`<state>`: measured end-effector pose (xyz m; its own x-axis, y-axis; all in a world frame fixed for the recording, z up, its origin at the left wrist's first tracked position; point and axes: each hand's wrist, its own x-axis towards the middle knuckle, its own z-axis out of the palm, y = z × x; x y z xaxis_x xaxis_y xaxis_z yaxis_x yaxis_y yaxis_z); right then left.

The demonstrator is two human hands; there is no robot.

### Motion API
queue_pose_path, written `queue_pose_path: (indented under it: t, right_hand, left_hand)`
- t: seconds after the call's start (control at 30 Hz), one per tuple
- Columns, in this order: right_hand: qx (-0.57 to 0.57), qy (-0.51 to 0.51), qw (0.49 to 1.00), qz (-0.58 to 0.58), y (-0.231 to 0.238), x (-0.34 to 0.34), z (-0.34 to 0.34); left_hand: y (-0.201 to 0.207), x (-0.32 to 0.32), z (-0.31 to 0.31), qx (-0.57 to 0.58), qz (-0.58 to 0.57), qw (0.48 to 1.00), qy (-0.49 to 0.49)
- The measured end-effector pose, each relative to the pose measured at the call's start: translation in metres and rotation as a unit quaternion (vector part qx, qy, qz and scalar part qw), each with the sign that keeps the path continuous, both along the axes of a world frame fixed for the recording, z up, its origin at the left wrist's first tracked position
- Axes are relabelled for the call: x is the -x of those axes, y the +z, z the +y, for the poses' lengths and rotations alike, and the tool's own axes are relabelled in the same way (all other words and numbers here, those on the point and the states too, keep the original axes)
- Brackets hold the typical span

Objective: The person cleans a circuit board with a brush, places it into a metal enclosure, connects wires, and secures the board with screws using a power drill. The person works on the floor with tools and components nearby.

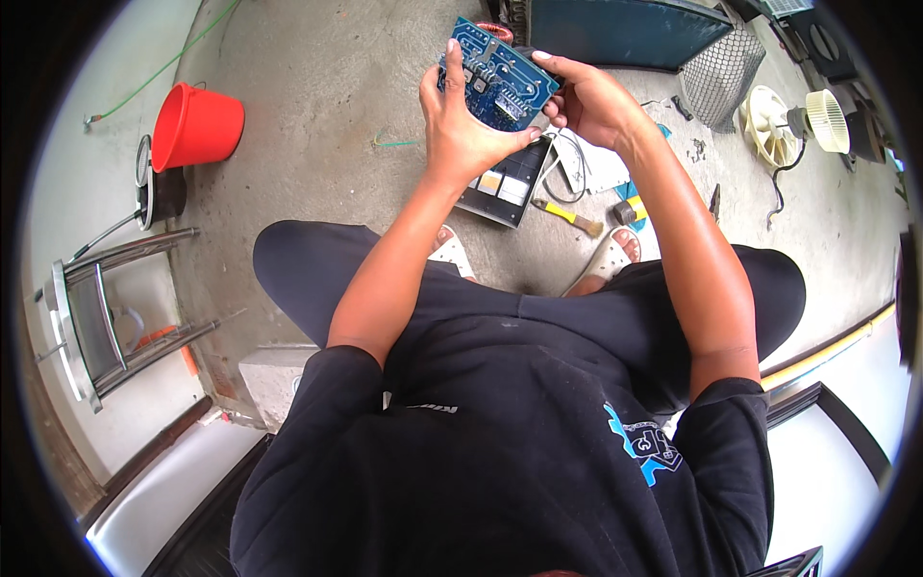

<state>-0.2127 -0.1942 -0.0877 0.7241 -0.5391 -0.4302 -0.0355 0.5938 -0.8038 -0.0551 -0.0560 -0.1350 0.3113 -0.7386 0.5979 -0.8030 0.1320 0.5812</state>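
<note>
Above the floor [317, 96], left hand [461, 135] and right hand [594, 104] are clamping circuit board [502, 79], likely light, stiff, fragile; best edge-held.

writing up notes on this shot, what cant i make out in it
In the head view:
Circuit board: most of its far side, turned away.
Left hand: some fingers, behind board or hand.
Black tray: its far end, behind the board and left hand.
Dark panel: cut off by the upper edge.
</note>
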Motion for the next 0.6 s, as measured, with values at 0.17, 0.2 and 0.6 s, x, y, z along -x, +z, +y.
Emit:
queue_pose_path:
  t: [0.17, 0.2, 0.6]
  right_hand:
    - [-0.015, -0.013, 0.999, -0.025, 0.002, -0.001, 0.001]
    - [-0.018, -0.005, 0.999, -0.035, 0.002, -0.003, 0.000]
    - [0.100, 0.057, 0.992, 0.057, 0.000, -0.019, -0.009]
  left_hand:
    - [-0.006, 0.000, 0.000, -0.021, 0.038, 0.999, -0.004]
    - [-0.007, 0.000, 0.000, -0.029, 0.053, 0.998, -0.004]
    - [-0.023, -0.005, 0.005, -0.025, 0.103, 0.994, -0.039]
